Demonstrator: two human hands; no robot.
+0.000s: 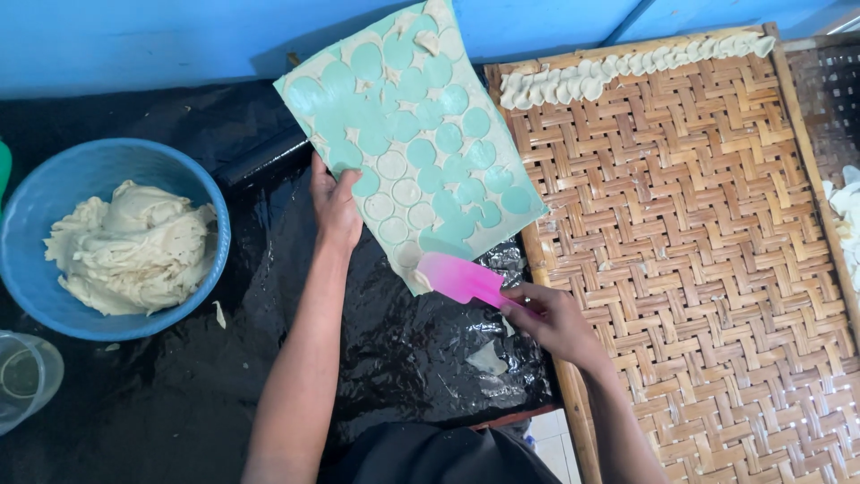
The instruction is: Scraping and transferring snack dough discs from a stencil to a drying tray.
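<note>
Two hands are seen at work over a desk covered in black plastic sheet [179, 394], and the scene is best read from the left. At the far left a blue bowl [36, 287] is filled with a heap of pale dough [130, 246] (a clear container is partly cut off at the lower left edge). Further right, the left hand [334, 204] is closed on the left edge of a green board [421, 125], thumb on top and fingers curled beneath, so that the board is held tilted, its long axis running from upper left to lower right. Dough rounds [392, 165] are still stuck to the board's lower part, while only bare circles remain higher up. At the board's lower end a pink scraper [461, 278] is laid, its blade touching the edge just below the rounds; its handle is pinched in the fingers of the right hand [551, 318], which is the nearer hand to them. At the right a woven bamboo tray [699, 269] is set, a row of folded dough pieces [618, 67] lined along its far rim.
</note>
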